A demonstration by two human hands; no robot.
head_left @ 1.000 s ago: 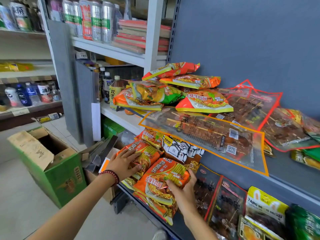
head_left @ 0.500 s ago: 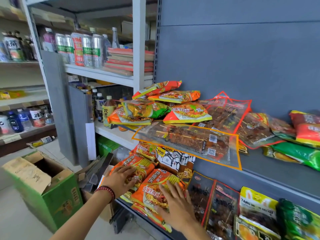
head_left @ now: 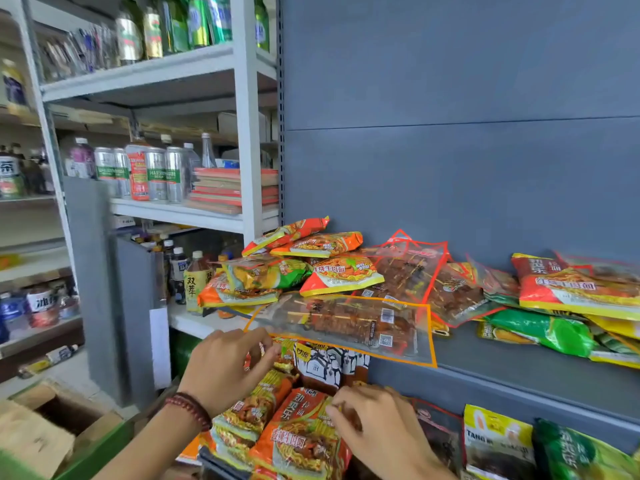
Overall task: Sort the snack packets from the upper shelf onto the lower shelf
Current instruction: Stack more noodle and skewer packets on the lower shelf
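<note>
1. Left hand (head_left: 228, 370) (bead bracelet (head_left: 188, 408) on the wrist) is at the far left of the lower pile. Its fingers curl in toward the pkt tops there. Probably a pinch, but the fingers hide the contact, so can't tell.
2. Right hand (head_left: 375, 424) has its fingers bent, with the tips gripping the upper right edge of the front noodle pkt (head_left: 298, 441).
3. That orange pkt lies at the left end of the lower shelf (head_left: 221, 464), partly overlapping the rear noodle pkt (head_left: 252, 412) to its left. A black-and-white pkt (head_left: 329, 367) sits just behind both.
4. Right of the hands on the same shelf are a dark red-edged pkt (head_left: 440, 434), a yellow TANG pkt (head_left: 495, 441) and a green pkt (head_left: 581, 455).
5. The upper shelf (head_left: 485, 362) holds a noodle heap (head_left: 341, 275) at its left end. A clear skewer pkt (head_left: 346, 323) w/ an orange rim overhangs the front lip, directly above the hands. A red-rimmed skewer pkt (head_left: 412, 271) lies behind it. A red-and-yellow pkt (head_left: 571, 285) and a green bag (head_left: 543, 330) lie farther right.
6. In the bkgd on the left are drink cans (head_left: 156, 171) and a tea bottle (head_left: 194, 285) on the white racks. A cardboard box (head_left: 52, 427) sits near left on the floor.
</note>
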